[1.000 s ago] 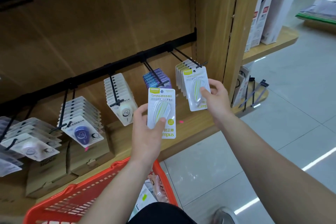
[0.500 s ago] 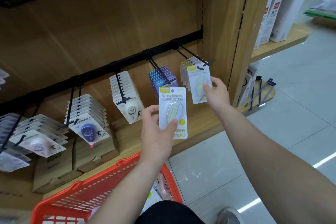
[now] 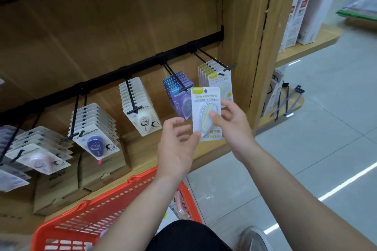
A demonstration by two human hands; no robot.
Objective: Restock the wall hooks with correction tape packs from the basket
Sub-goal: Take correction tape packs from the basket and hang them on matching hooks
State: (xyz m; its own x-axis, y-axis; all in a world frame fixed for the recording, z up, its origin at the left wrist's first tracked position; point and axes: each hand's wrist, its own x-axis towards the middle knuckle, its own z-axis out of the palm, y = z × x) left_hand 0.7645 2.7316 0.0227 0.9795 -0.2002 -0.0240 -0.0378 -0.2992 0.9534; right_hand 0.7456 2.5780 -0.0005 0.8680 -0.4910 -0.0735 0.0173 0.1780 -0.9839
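Note:
A white correction tape pack point(image 3: 206, 104) with a yellow-green top is held upright in front of the shelf. My right hand point(image 3: 234, 128) grips its right edge, thumb on the front and fingers behind. My left hand point(image 3: 175, 149) is just left of it with loosely curled fingers; only one fingertip touches the pack's lower left corner. Matching yellow-green packs point(image 3: 219, 79) hang on the rightmost wall hook point(image 3: 214, 60), right behind the held pack. The orange basket point(image 3: 114, 206) sits below my arms, with a few packs partly visible inside.
Other hooks on the black rail carry purple packs point(image 3: 179, 91), white packs point(image 3: 140, 108) and more to the left. Cardboard boxes point(image 3: 61, 189) stand on the low shelf. A wooden upright point(image 3: 244, 36) borders the hooks on the right. My shoe point(image 3: 253, 236) rests on the tiled floor.
My right hand left the hanging packs and took hold of the pack from my left hand. My left hand loosened its grip and slid down to the pack's corner.

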